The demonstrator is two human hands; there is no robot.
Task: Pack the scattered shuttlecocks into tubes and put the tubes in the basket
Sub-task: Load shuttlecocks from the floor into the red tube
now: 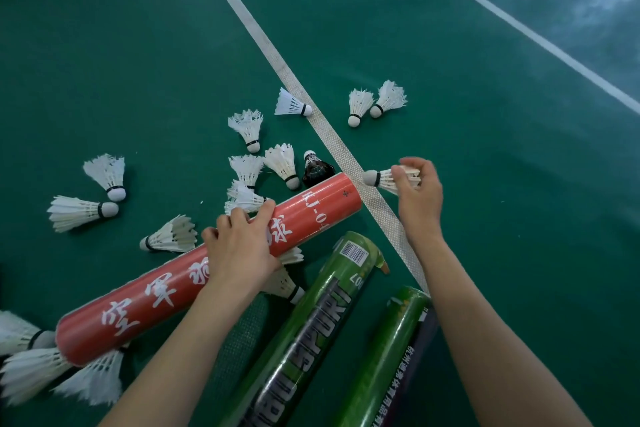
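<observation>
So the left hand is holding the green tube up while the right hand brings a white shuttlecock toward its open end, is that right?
Not quite: the tube the left hand grips is the red tube, not a green one. Both green tubes lie on the floor nearer the person. The rest holds: the right hand holds a white shuttlecock, cork first, close to the red tube's far end. The head view shows this.
</observation>
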